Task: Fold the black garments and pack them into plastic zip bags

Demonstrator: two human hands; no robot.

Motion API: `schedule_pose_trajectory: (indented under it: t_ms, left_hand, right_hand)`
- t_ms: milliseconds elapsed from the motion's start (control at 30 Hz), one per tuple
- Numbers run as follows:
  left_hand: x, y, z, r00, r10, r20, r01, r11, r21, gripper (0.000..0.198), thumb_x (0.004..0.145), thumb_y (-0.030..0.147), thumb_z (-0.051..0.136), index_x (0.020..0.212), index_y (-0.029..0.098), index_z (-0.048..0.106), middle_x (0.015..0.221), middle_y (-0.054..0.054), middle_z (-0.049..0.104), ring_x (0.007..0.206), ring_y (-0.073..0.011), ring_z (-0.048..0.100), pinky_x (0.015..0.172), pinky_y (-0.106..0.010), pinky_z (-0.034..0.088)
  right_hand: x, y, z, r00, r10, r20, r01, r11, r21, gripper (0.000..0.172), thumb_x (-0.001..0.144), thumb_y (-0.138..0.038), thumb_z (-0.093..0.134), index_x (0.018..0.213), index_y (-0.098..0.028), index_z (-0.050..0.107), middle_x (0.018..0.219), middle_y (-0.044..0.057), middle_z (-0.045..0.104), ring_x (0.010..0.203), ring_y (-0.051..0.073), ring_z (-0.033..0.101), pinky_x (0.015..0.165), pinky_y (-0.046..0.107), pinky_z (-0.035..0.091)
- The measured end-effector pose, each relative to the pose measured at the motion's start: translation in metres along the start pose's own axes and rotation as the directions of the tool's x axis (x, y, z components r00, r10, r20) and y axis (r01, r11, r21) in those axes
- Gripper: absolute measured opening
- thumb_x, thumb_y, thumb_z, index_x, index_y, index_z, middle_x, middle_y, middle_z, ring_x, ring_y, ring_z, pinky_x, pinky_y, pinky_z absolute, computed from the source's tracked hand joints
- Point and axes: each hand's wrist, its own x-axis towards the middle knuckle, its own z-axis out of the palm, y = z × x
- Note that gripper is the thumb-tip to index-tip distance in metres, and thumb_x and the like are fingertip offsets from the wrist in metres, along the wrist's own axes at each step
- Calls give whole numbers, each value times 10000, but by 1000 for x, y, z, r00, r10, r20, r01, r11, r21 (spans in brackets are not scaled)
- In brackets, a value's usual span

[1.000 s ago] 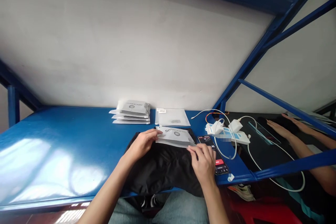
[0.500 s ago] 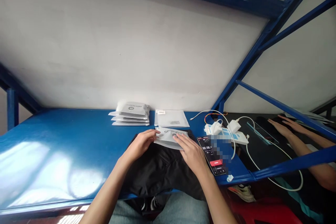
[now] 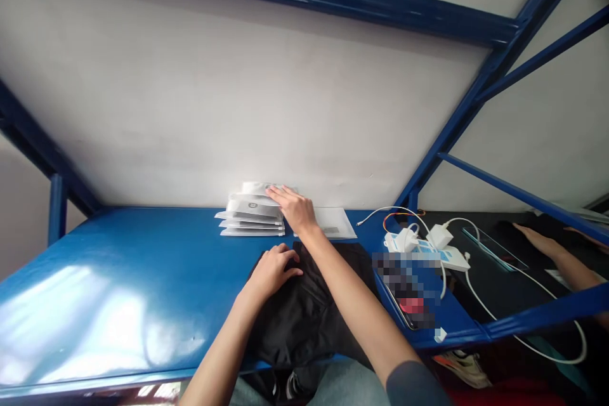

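My right hand [image 3: 297,208] is over the right end of a translucent white plastic zip bag [image 3: 255,188] at the top of a stack of similar bags [image 3: 252,222]. Its fingers lie across the bag and the thumb is hidden, apparently beneath. The bag's near part overlaps the stack by the wall. My left hand [image 3: 273,271] rests at the upper left edge of a black cloth garment [image 3: 304,323], thumb and fingers apart, nothing in them. The garment lies spread on the blue table [image 3: 157,254]. A flat white plastic bag [image 3: 333,223] lies to the right of the stack, partly behind my right wrist.
On the right lie a phone [image 3: 404,298], a white power strip [image 3: 428,250] with plugged chargers, and looping white cables [image 3: 495,314]. Blue metal bars [image 3: 457,124] frame the table's right side. Beyond them, another person's arm [image 3: 547,244] rests on a dark surface.
The printed bag has left the garment and is now atop the stack, carried up and left by my right hand. My left hand has let go of it. The view has shifted slightly.
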Motion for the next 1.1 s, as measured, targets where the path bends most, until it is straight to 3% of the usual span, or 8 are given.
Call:
schedule_pose_trajectory:
  t_ms: [167, 267, 433, 567, 700, 833, 1033, 1100]
  left_hand:
    - [2, -10, 2, 1000, 7, -24, -8, 998, -70, 436, 846, 379, 795, 1243, 229, 691, 1240, -137, 680, 1154, -342, 654, 921, -435, 552]
    - [4, -11, 3, 1000, 8, -23, -10, 997, -79, 456, 828, 363, 811, 1246, 226, 690, 1214, -141, 681, 1140, -345, 652, 927, -442, 543]
    - [2, -9, -5, 991, -119, 65, 124, 989, -78, 432, 817, 343, 814, 1217, 234, 694, 1017, -88, 677, 966, -276, 669, 847, -371, 520]
    - [-7, -22, -16, 968, -215, 128, 226, 971, -78, 506, 792, 332, 817, 1267, 252, 663, 1007, -65, 674, 950, -255, 658, 833, -333, 484]
    - [-4, -40, -28, 948, -297, 113, 310, 944, -116, 574, 852, 412, 732, 1386, 257, 588, 1032, -73, 696, 960, -272, 672, 817, -330, 484]
    - [14, -46, -35, 963, -268, 23, 269, 961, -67, 334, 908, 438, 644, 1187, 265, 707, 1129, -91, 692, 943, -277, 680, 835, -340, 477]
    - [20, -50, -27, 988, -156, -22, 152, 980, -130, 145, 903, 328, 611, 967, 213, 672, 988, -65, 693, 823, -228, 643, 769, -315, 470]
    - [19, -51, -24, 993, -112, -48, 104, 983, -152, 125, 901, 307, 598, 953, 210, 656, 965, -62, 689, 839, -226, 641, 770, -313, 468]
  right_hand:
    - [24, -9, 54, 985, -71, 155, 69, 997, 20, 482, 994, -261, 601, 1470, -332, 566, 1566, -13, 522, 1491, 231, 430, 1202, 421, 388]
    - [20, -6, 63, 976, -98, 193, 87, 994, 64, 569, 989, -501, 611, 1507, -282, 523, 1616, 45, 452, 1522, 257, 376, 1221, 441, 343]
    - [-7, 16, 24, 987, -98, 127, 75, 982, 171, 560, 1044, -467, 516, 1570, -299, 423, 1652, 25, 395, 1533, 204, 355, 1249, 382, 295]
    - [-69, 57, -32, 994, 71, 83, -82, 988, 135, 438, 1036, -294, 531, 1472, -266, 568, 1464, 79, 629, 1348, 229, 590, 1150, 386, 440]
    - [-137, 94, -70, 964, 231, 136, -238, 970, 41, 375, 931, -218, 676, 1304, -244, 706, 1340, 115, 708, 1265, 318, 646, 1101, 465, 473]
    - [-168, 109, -69, 926, 345, 152, -349, 937, 1, 407, 846, -140, 732, 1238, -250, 737, 1281, 125, 737, 1229, 356, 662, 1059, 477, 480]
    - [-162, 115, -66, 929, 340, 149, -358, 926, 121, 81, 840, -215, 737, 908, -258, 728, 1035, 45, 767, 1045, 278, 690, 952, 382, 478]
    - [-158, 116, -68, 931, 336, 145, -360, 912, 199, 90, 847, -310, 747, 874, -255, 681, 975, 25, 751, 978, 255, 684, 917, 363, 478]
